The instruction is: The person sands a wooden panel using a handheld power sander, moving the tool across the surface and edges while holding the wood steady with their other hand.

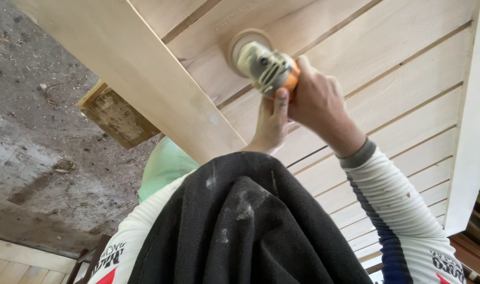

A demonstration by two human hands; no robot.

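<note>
Head view: right hand (318, 100) and left hand (271, 123) grip closed around grey-orange angle sander (263, 63), disc against pale slatted wooden panel (408, 68).

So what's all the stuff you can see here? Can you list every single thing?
power sander: one, grey and orange with a round tan disc, pressed flat against the wooden boards
wooden boards: many, pale wood, a slatted panel across the upper right
wide plank: one, pale wood, slanting across the panel's edge
wood block: one, worn brown, under the plank at left
ground: one, grey and dusty, left side
green thing: one, light green, below the plank; cannot tell what it is
black cloth: one, dusty, bottom centre
left hand: one, fingers on the sander's body
right hand: one, gripping the sander
</note>
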